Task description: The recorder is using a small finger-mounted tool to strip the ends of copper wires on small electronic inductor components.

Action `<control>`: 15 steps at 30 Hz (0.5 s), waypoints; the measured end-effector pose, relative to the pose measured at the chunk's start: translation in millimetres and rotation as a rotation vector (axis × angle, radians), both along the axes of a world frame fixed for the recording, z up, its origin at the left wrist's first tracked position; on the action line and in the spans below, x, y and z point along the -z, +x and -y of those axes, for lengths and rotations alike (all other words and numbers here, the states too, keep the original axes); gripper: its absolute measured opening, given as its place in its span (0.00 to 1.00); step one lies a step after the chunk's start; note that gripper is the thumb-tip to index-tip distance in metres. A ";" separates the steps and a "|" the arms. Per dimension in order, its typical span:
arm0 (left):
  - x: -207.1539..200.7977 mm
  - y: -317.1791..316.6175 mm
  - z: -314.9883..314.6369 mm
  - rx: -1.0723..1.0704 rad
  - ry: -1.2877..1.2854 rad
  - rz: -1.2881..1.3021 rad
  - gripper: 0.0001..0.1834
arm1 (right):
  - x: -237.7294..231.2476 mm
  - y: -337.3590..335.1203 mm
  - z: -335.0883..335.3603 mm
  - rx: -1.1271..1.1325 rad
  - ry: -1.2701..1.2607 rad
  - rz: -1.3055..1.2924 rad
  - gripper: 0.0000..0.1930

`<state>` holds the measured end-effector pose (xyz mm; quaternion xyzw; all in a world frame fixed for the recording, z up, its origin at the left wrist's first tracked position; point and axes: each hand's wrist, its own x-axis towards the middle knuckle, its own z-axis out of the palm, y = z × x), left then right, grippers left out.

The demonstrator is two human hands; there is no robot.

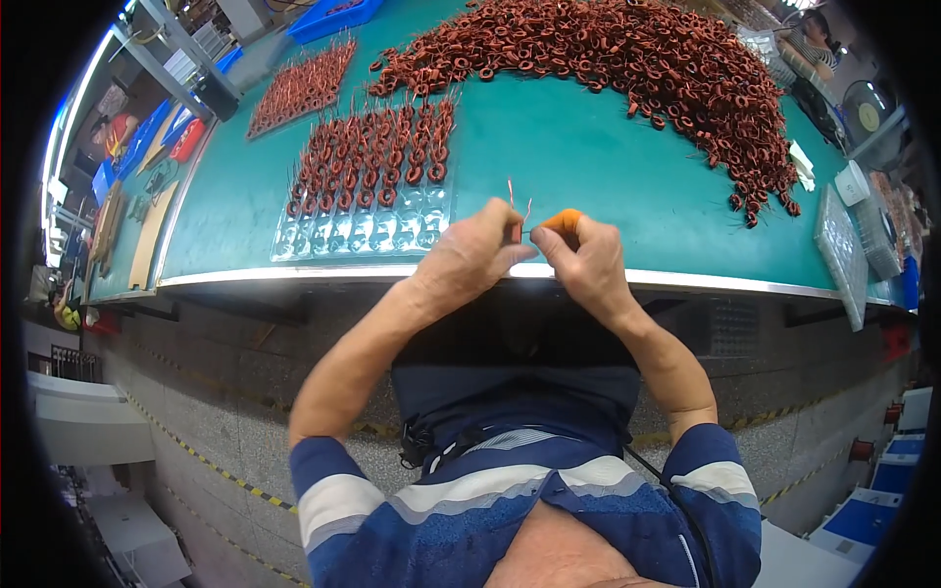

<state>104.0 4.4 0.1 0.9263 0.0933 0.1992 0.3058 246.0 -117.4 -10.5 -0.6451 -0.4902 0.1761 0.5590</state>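
Observation:
Between the fingertips of my left hand (pixel 469 251) is a small red-brown wire-wound ring coil (pixel 516 233), mostly hidden by the fingers. Its thin wire leads stick up and out. My right hand (pixel 592 265), with an orange finger cover (pixel 563 222), is pinched at a wire on the coil's right side. Both hands meet just above the table's front edge. Left of them lies a clear plastic tray (pixel 358 245) with moulded pockets. Upright ring coils (pixel 368 162) stand in its back rows, while the front pockets hold none.
A large heap of loose ring coils (pixel 608 49) covers the back and right of the green table (pixel 588 127). Another filled tray (pixel 304 88) and a blue bin (pixel 333 18) are at the back left. Clear trays (pixel 841 250) lean at the right edge. Other people sit farther off.

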 end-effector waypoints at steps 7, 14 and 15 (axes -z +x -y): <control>33.2 14.9 30.7 0.196 -1.148 0.529 0.14 | -7.8 18.9 1.1 -0.161 -0.037 -0.445 0.13; 37.3 17.7 31.1 0.101 -1.225 0.483 0.15 | 4.5 18.3 -13.3 -0.281 0.067 -0.564 0.15; 37.9 19.3 30.5 0.069 -1.229 0.461 0.15 | 7.1 15.7 -14.5 -0.284 0.065 -0.562 0.15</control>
